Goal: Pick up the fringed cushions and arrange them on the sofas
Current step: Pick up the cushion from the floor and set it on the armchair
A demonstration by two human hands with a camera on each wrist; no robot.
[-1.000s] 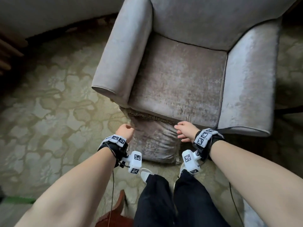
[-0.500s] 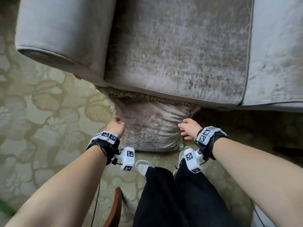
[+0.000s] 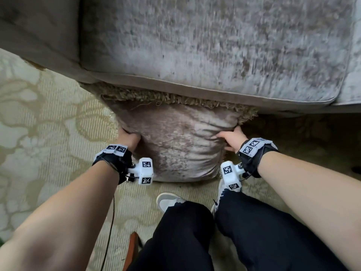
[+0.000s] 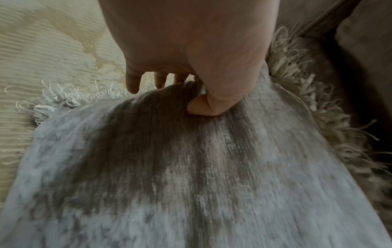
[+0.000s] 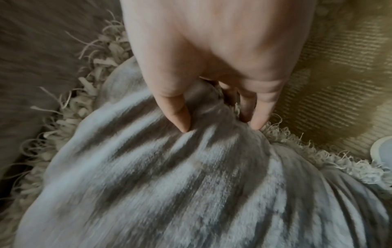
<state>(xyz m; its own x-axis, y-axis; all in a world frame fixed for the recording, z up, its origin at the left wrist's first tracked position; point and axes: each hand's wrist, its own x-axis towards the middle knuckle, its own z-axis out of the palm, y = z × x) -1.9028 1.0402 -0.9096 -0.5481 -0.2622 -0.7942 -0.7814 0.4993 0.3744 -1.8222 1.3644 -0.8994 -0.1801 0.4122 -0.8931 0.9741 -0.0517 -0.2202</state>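
Head view: wrinkled, fringed velvet cushion point(image 3: 175, 145)

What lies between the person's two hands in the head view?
The fringed cushion fills that stretch: the left hand grips its left edge, the right hand its right edge. The head view shows this.

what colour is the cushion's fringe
Pale beige fringe on a greyish velvet cushion; clearest in the head view.
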